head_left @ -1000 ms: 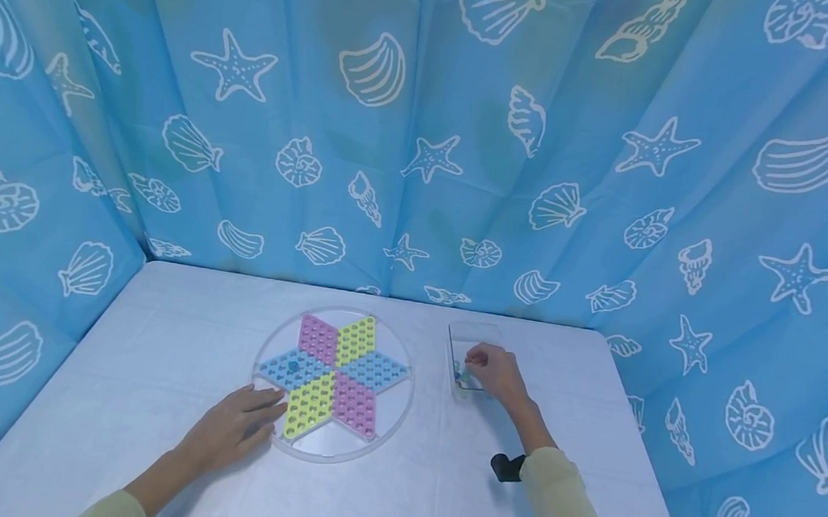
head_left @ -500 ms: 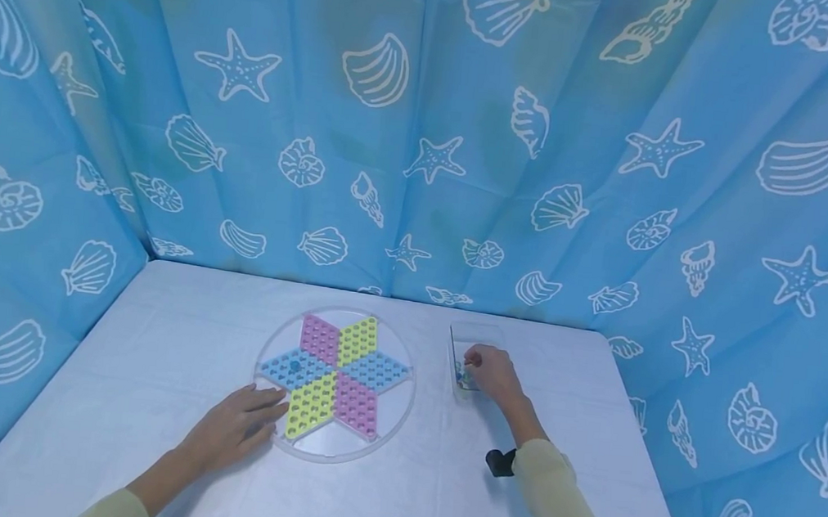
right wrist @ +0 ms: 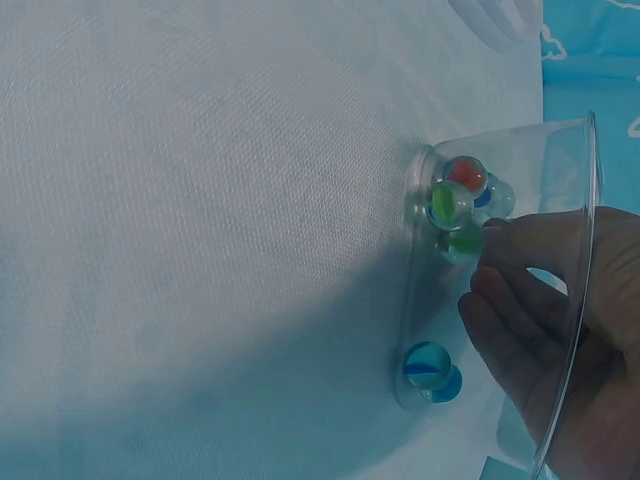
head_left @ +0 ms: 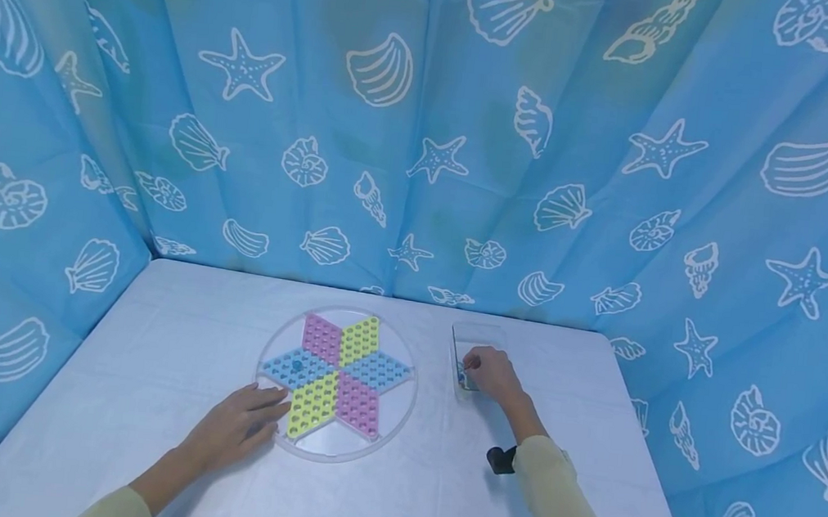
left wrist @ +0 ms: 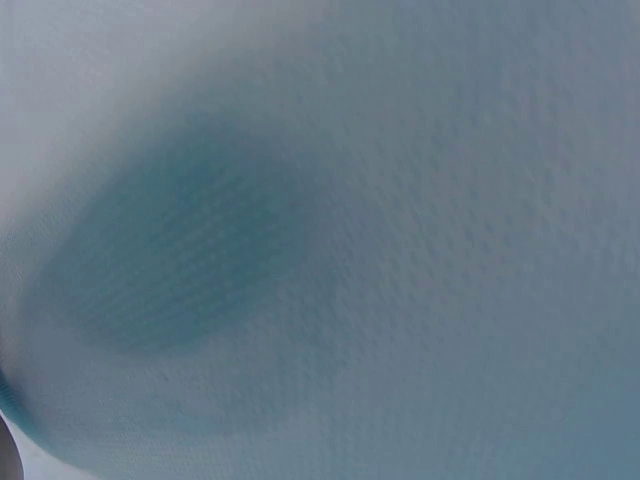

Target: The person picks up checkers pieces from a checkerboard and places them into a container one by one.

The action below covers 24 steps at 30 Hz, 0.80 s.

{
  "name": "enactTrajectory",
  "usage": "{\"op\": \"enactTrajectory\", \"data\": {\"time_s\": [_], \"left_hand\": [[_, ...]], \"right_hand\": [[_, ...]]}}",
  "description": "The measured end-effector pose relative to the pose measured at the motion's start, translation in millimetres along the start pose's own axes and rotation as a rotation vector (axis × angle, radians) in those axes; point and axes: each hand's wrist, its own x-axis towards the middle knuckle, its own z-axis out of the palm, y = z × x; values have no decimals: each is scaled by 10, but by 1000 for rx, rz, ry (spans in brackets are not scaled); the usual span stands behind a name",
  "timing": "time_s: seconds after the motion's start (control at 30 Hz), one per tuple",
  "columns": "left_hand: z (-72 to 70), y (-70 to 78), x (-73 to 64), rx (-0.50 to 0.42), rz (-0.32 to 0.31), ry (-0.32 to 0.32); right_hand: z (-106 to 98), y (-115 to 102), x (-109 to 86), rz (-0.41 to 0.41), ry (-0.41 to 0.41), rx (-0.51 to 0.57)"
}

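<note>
My left hand [head_left: 240, 424] lies palm down at the left edge of the round, clear Chinese checkers board [head_left: 394, 355], fingers loosely extended over its rim. A dark blue-green marble [head_left: 297, 366] sits in the board's left blue section. My right hand [head_left: 493, 372] reaches into a clear plastic box [right wrist: 592, 150], fingers curled downward. In the right wrist view its fingertips are right at a green marble [right wrist: 460, 243]; I cannot tell if they pinch it. Close by are an orange-red marble [right wrist: 466, 175] and another green marble [right wrist: 448, 205]; a blue marble [right wrist: 428, 365] lies lower down.
A white cloth covers the table [head_left: 423, 489]. Blue curtains [head_left: 363, 164] with shell and starfish prints stand behind it and along both sides. A black wrist device [head_left: 500, 461] sticks out at my right cuff. Pale, blurred cloth [left wrist: 450, 250] fills the left wrist view.
My right hand has shifted slightly within the box, its forearm swinging a little left. The left hand stays at the board's edge, and the board's marble sits as before.
</note>
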Motion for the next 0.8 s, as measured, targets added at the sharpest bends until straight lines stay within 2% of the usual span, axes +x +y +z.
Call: {"op": "enactTrajectory", "data": {"time_s": [0.8], "left_hand": [[9,3,-3,18,-11,-8]], "right_hand": [[-26,-17,-8,2,-31,9]]}}
